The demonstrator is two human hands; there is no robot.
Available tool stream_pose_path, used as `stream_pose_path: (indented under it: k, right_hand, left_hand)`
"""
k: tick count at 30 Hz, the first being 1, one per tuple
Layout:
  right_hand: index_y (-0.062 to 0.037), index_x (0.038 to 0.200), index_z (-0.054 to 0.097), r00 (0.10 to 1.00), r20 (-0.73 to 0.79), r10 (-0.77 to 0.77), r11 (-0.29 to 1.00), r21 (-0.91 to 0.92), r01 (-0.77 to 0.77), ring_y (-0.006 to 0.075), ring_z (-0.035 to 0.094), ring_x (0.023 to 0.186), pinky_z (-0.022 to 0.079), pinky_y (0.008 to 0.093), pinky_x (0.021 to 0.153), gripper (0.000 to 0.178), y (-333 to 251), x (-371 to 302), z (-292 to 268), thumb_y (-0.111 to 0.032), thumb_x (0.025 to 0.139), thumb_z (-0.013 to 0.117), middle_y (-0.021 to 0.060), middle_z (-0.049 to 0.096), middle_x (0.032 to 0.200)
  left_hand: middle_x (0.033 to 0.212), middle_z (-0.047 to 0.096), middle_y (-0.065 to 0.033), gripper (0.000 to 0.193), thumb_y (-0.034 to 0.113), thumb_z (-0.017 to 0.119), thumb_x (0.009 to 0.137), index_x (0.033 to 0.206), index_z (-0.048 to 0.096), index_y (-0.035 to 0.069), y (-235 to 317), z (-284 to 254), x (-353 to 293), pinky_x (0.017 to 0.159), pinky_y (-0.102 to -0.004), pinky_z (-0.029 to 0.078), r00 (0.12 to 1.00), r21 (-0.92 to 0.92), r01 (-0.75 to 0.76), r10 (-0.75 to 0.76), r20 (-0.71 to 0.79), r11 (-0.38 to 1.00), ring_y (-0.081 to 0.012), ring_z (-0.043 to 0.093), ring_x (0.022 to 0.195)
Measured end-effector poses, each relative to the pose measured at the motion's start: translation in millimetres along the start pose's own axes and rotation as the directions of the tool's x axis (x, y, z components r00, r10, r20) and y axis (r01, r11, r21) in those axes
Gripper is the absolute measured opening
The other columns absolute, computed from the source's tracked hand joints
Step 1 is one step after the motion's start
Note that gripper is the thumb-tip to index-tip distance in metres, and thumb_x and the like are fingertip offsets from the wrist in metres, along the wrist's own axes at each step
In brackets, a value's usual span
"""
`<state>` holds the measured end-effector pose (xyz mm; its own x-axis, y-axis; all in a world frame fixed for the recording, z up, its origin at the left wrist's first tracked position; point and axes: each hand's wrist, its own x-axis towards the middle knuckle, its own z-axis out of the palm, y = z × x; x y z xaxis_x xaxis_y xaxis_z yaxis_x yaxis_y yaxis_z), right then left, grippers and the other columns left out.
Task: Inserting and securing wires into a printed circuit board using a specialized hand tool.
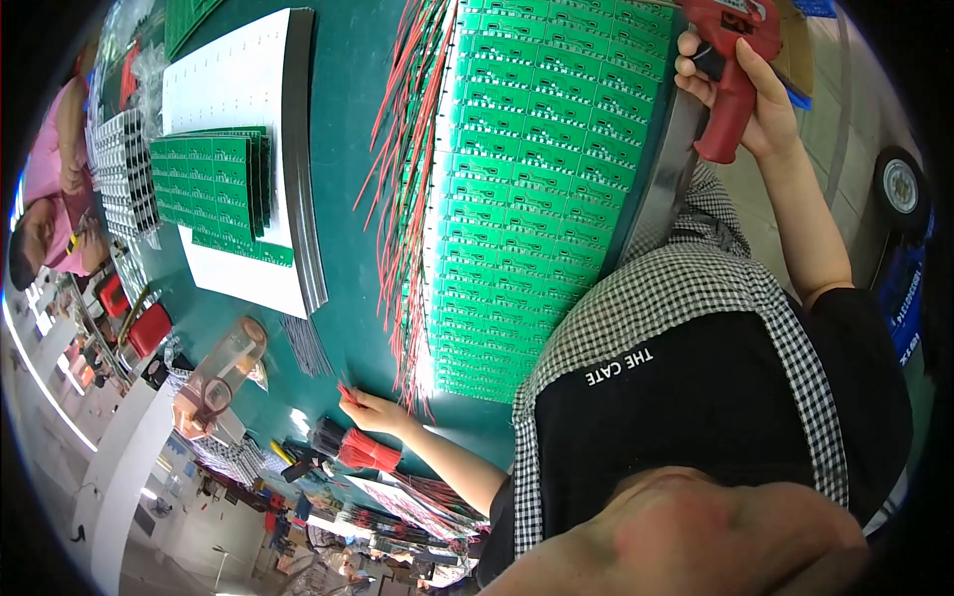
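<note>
Right hand point(740, 94), at one o'clock, closed around red plastic glue gun point(730, 70). Left hand point(373, 409), at seven o'clock, pinching thin red wires point(350, 394). Glossy green circuit boards point(527, 189) in rows at centre on dark green tabletop point(348, 149).

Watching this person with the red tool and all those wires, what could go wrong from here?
The right hand grips a red gun-shaped tool just past the edge of the green circuit boards; a slip might mark a board. The left hand pinches thin red wires beside the loose fan of red wires hanging off the boards, so a snag could drag wires or shift a board.
</note>
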<state>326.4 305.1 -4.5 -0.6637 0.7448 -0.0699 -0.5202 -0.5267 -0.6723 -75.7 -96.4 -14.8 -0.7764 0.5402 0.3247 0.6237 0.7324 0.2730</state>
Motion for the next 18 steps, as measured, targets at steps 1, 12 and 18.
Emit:
stream_pose_path:
  k: [1,12,18]
  right_hand:
    - [0.0043,0.12,0.03,1.0,-0.016,0.002,1.0,-0.001,-0.002,0.0198,0.05,0.094,0.044,0.0321,0.088,0.042,-1,-1,-1,-0.025,0.092,0.035,0.0135,0.045,0.105]
    - [0.0049,0.12,0.029,1.0,-0.014,0.004,1.0,-0.005,-0.004,0.0203,0.051,0.092,0.044,0.0324,0.088,0.042,-4,1,0,-0.025,0.091,0.037,0.0145,0.045,0.105]
    - [0.0049,0.12,0.03,0.999,-0.054,0.004,1.0,-0.024,-0.006,0.0204,0.051,0.093,0.045,0.0323,0.087,0.042,-4,-1,-2,-0.025,0.091,0.037,0.0146,0.045,0.104]
  left_hand:
    - [0.073,0.052,-0.0169,0.017,0.01,0.044,0.087,0.092,0.049,-0.006,3,2,1,0.057,-0.0327,0.042,1.0,0.001,0.005,-0.005,0.005,1.0,-0.0249,0.047,0.06]
    - [0.076,0.054,-0.0181,0.02,0.013,0.044,0.088,0.093,0.049,-0.006,12,0,2,0.059,-0.0342,0.043,1.0,-0.015,0.007,-0.007,0.008,1.0,-0.0264,0.05,0.064]
    - [0.084,0.057,-0.0196,0.022,0.011,0.044,0.088,0.098,0.051,-0.007,21,1,4,0.064,-0.0331,0.044,0.999,-0.016,-0.051,0.051,-0.011,0.999,-0.0271,0.055,0.071]
